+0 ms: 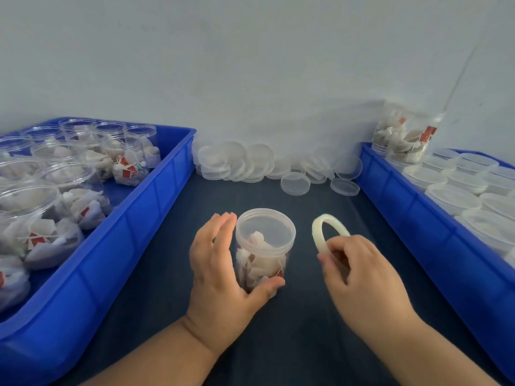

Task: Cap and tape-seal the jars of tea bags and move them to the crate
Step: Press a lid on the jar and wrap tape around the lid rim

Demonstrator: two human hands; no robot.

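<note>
One capped jar in left grip, tape in right grip

Dim, cool, even light, with faint shadows. Everything looks soft; the right hand blurs most at its fingers. Far left and right of the fingers, the crates bow with wide-angle distortion.

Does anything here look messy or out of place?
Nothing looks spilled or broken. The untidiest spot is the heap of loose lids against the wall, some leaning, two lying apart on the mat. In the right crate's far corner, jars stand stacked above the capped rows.
</note>
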